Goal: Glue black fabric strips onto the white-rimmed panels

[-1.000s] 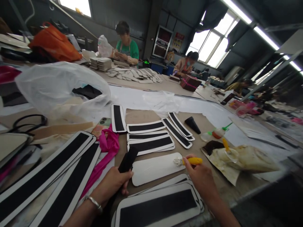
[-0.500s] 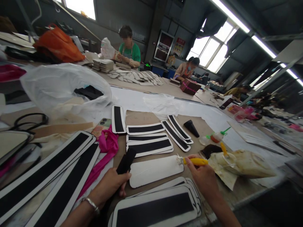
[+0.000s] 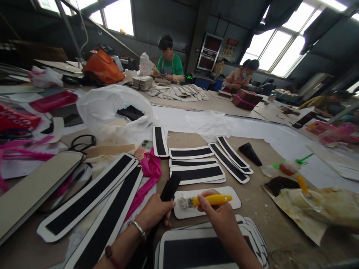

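Observation:
My right hand (image 3: 218,215) grips a yellow-handled brush (image 3: 218,199). Its bristles, coated in something white, rest near the left end of a plain white panel (image 3: 235,201) with rounded corners. My left hand (image 3: 157,212) is closed around black strips (image 3: 170,186) beside that same left end; the fingertips are close to the panel's edge, but whether they press on it I cannot tell. Just in front lies a stack of white panels with black centres (image 3: 202,252). Beyond the plain panel are smaller white pieces with black strips (image 3: 200,173).
Long black-centred panels (image 3: 92,194) and pink cloth (image 3: 150,164) lie to the left. At right are a stained container with a yellow handle in it (image 3: 314,201), small bottles (image 3: 290,167) and a black cone (image 3: 250,154). Co-workers sit across the table, one in green (image 3: 177,66).
The brush has travelled from the panel's right end to its left end, near my left hand. My left hand still holds the black strips. The view has turned left.

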A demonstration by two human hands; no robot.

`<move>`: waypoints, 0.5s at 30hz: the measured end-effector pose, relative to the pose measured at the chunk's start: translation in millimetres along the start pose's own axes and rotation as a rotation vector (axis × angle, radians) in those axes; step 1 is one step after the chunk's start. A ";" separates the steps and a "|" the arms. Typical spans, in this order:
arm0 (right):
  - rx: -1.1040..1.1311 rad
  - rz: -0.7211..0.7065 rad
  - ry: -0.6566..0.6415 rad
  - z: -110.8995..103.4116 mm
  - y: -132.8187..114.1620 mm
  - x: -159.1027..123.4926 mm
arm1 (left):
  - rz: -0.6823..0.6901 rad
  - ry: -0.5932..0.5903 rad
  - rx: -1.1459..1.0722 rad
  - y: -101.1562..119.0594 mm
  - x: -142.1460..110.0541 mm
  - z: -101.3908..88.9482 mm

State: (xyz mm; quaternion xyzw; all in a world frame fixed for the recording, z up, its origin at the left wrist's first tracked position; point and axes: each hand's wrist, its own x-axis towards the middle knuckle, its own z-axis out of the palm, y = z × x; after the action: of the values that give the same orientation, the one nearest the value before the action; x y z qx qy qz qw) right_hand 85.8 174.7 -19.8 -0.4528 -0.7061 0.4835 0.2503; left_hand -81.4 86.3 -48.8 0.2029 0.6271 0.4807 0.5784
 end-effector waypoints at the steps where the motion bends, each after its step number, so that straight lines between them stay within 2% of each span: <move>1: -0.068 -0.027 0.034 -3.3 1.6 0.3 | 0.002 -0.001 -0.002 0.0 -0.2 0.0; 3: -0.204 -0.078 0.128 -10.5 3.5 -0.7 | 0.006 -0.005 -0.011 0.1 -0.5 -0.1; 5: -0.244 -0.089 0.177 -12.8 2.8 -3.5 | 0.009 -0.009 -0.016 0.3 -0.5 -0.2; 8: -0.135 -0.073 0.099 -6.2 0.2 -6.7 | 0.008 -0.006 -0.007 -0.5 0.5 -0.2; 10: -0.135 -0.123 0.074 -5.3 2.5 -4.8 | 0.006 0.006 0.010 -2.0 1.1 -0.2; 12: -0.265 -0.183 0.149 -16.9 10.0 0.1 | 0.005 0.017 0.023 -3.5 1.2 -0.2; 15: -0.517 -0.156 0.320 -55.5 26.0 6.2 | 0.008 0.021 0.029 -4.4 0.1 -0.4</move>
State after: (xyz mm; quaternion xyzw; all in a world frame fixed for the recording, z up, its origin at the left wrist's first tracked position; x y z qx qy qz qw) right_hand 137.1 208.7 -21.4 -0.5162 -0.7898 0.1900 0.2714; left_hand -80.4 84.3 -52.6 0.2087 0.6392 0.4758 0.5670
